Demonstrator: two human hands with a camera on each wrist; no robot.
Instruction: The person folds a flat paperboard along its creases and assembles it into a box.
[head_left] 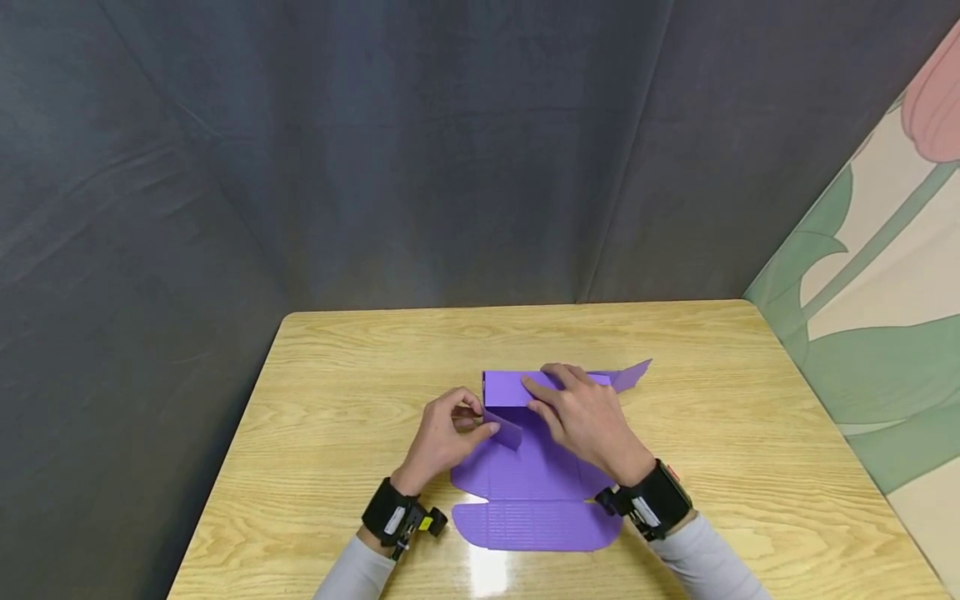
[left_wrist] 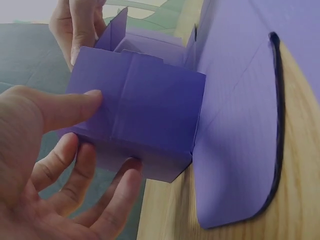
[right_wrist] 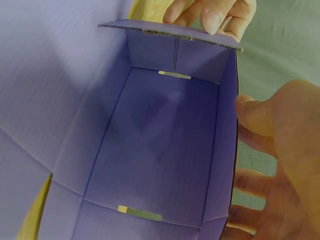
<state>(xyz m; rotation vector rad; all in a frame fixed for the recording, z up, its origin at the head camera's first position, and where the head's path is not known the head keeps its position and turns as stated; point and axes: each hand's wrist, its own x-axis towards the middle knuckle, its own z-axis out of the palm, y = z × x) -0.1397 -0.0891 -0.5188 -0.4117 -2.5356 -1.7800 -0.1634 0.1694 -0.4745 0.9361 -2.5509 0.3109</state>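
Note:
A purple cardboard box (head_left: 543,467), partly folded up, lies on the table with its far wall standing. My left hand (head_left: 442,429) holds the box's left end; its thumb lies on the folded end panel (left_wrist: 160,105) and its fingers touch the box's edge. Over the far wall (right_wrist: 227,150) my right hand (head_left: 596,421) has its thumb and fingers, steadying it. Narrow slots show at both ends of the inner panel (right_wrist: 155,135). At the right end a flap (head_left: 633,377) sticks out at a slant.
The box's flat near panel (head_left: 536,525), with rounded corners, spreads toward me on the wooden table (head_left: 337,375). A dark grey curtain (head_left: 450,167) hangs behind the table. A flower-patterned cloth (head_left: 885,350) is on the right.

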